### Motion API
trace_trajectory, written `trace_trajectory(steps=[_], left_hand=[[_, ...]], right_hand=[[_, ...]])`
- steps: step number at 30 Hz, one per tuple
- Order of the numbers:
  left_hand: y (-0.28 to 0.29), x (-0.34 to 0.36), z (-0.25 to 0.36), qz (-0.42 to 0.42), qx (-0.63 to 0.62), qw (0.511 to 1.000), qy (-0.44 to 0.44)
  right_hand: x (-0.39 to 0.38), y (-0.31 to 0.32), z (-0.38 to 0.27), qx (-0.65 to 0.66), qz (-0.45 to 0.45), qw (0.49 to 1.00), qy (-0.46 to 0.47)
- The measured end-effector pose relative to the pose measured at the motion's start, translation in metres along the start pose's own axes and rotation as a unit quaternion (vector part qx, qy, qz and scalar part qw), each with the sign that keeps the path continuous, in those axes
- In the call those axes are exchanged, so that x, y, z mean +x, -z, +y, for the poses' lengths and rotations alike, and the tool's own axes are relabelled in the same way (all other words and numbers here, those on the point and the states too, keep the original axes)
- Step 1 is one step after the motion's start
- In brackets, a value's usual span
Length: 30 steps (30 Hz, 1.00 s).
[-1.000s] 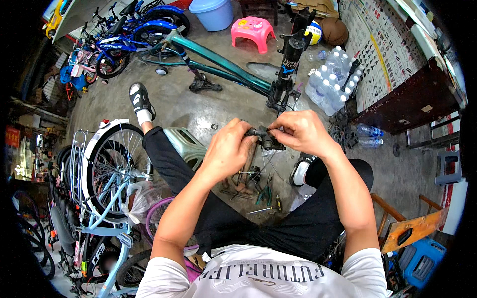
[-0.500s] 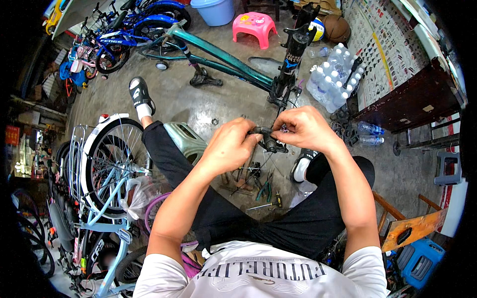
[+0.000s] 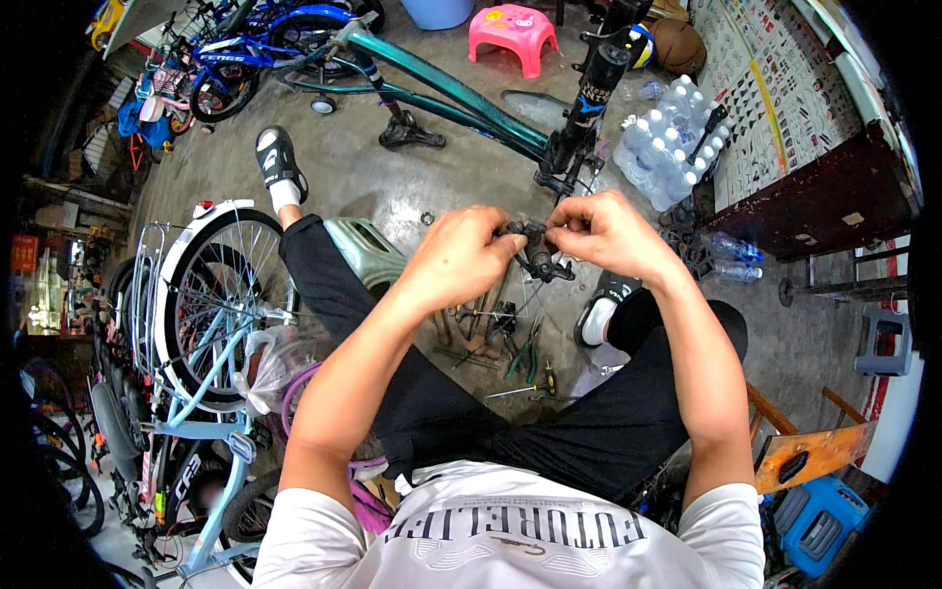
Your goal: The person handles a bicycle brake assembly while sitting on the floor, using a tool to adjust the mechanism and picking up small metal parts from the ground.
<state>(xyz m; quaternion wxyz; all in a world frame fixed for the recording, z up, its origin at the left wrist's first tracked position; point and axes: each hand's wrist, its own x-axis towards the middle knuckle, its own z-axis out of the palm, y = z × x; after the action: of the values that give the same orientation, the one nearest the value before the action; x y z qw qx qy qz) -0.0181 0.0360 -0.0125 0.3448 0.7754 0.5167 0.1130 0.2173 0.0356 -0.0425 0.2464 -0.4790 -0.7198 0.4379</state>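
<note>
A small black metal bicycle part [image 3: 537, 252] is held up between both hands over my lap. My left hand [image 3: 459, 257] pinches its left side with the fingertips. My right hand [image 3: 608, 234] grips its upper right end, fingers curled over it. A thin cable hangs down from the part. Below the hands, several hand tools [image 3: 496, 334] with pliers among them lie on the concrete floor between my legs. A teal bicycle frame [image 3: 442, 88] with a black fork [image 3: 587, 108] stands on the floor just beyond the hands.
A light-blue bicycle with a white-fendered wheel [image 3: 211, 304] stands close on my left. A pack of water bottles [image 3: 667, 147] and a dark cabinet [image 3: 814, 196] are on the right. A pink stool [image 3: 512, 34] and blue bikes [image 3: 255, 59] sit farther back.
Both hands stay on the black part and have shifted only slightly, working it with the fingertips. The view has tilted a little.
</note>
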Motion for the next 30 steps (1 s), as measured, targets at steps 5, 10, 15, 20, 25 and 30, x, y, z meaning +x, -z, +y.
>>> trace_trajectory(steps=[5, 10, 15, 20, 25, 30], left_hand=[[0.006, 0.0, 0.0, -0.026, -0.057, 0.997, 0.038], [0.0, 0.002, -0.011, -0.033, -0.081, 0.996, 0.037], [0.004, 0.003, -0.013, -0.077, -0.127, 0.985, 0.083], [-0.003, 0.007, -0.022, -0.087, -0.138, 0.986, 0.044], [0.004, 0.008, -0.025, -0.145, -0.258, 0.949, 0.109], [0.0, 0.01, -0.028, -0.136, -0.181, 0.971, 0.075]], right_hand=[[0.004, 0.004, 0.003, 0.045, -0.057, 0.996, -0.046], [0.004, -0.002, 0.004, 0.067, -0.042, 0.996, -0.045], [0.005, 0.001, 0.005, 0.074, -0.055, 0.995, -0.05], [0.004, 0.002, 0.005, 0.035, -0.073, 0.997, -0.018], [0.006, 0.004, 0.008, 0.114, -0.095, 0.987, -0.06], [0.006, -0.003, 0.017, 0.068, -0.096, 0.992, -0.04]])
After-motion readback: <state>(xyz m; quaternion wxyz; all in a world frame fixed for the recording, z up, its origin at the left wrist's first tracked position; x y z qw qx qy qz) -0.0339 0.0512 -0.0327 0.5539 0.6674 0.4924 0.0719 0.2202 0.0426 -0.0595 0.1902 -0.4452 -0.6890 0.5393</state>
